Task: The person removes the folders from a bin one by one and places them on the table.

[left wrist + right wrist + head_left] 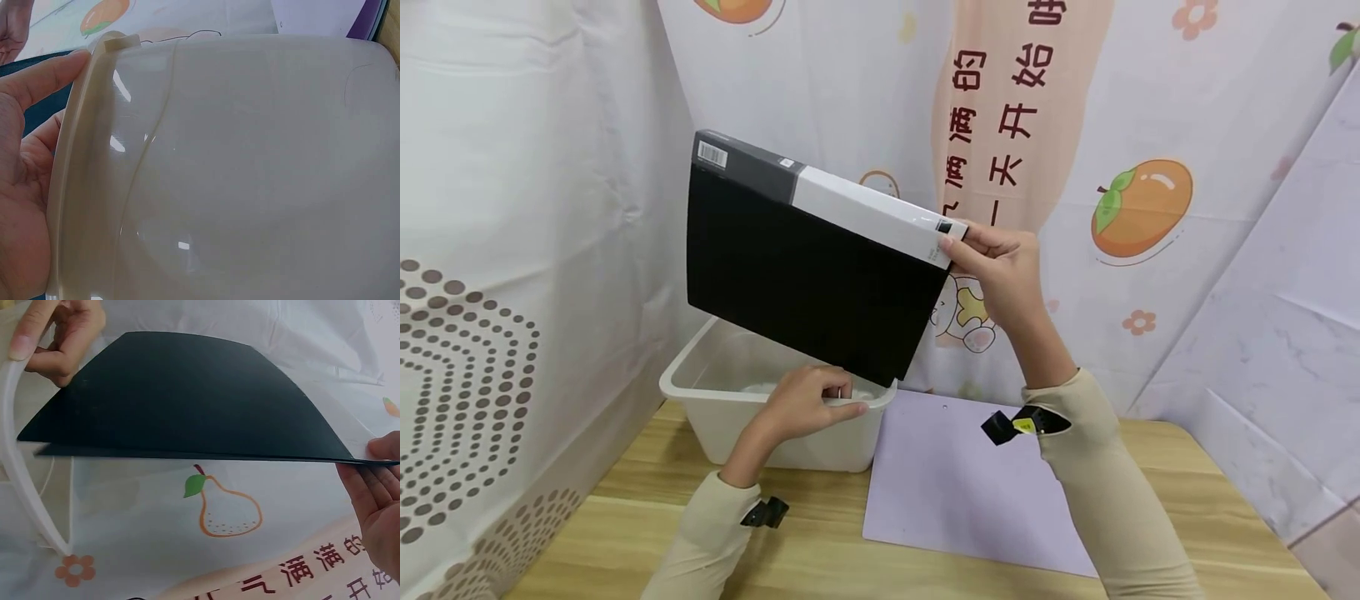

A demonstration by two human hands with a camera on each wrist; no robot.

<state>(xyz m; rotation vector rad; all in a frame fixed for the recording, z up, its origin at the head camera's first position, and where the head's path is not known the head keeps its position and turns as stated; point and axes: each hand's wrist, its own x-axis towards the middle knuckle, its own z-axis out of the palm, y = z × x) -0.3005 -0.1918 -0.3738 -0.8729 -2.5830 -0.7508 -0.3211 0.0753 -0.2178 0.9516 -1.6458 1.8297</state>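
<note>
My right hand pinches one end of a black file folder, thumb on its grey and white spine. The folder is held up, tilted, above a white plastic basin, its lower edge overlapping the basin's back and right side in the head view. At the basin's front rim, my left hand grips the edge. In the left wrist view, its thumb lies at the rim with the fingers on the inner side. The right wrist view shows the two black covers slightly parted along their free edge.
A flat lilac sheet or folder lies on the wooden table right of the basin, partly under my right sleeve. Behind the table hangs a printed curtain with fruit and characters. Another patterned curtain borders the left side.
</note>
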